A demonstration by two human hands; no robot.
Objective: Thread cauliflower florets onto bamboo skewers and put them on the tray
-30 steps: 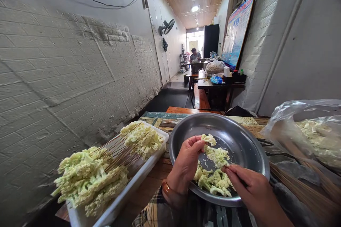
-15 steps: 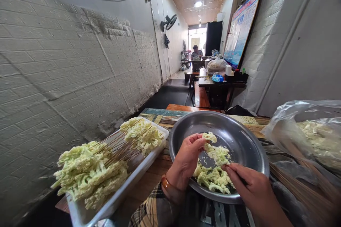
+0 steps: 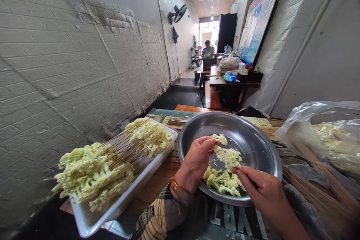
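Note:
Over a wide steel basin [image 3: 194,127], my left hand [image 3: 197,157] pinches a small cauliflower floret [image 3: 220,139] between thumb and fingers. Between my hands hangs a larger cauliflower piece [image 3: 229,156], apparently threaded on a thin skewer whose length is mostly hidden. The fingers of my right hand [image 3: 258,183] are closed round the skewer's near end, just below that piece. Loose cauliflower florets [image 3: 223,183] lie in the bottom of the basin under both hands.
Left of the basin, a white tray [image 3: 123,202] holds skewered cauliflower [image 3: 95,176] in two groups. At right are a clear plastic bag [image 3: 300,127] with more cauliflower and a bundle of bare skewers [image 3: 312,191]. A person [image 3: 208,48] sits far back.
The view has tilted down slightly, so the scene sits a little higher. My hands keep their grips on the floret and skewer with hardly any movement.

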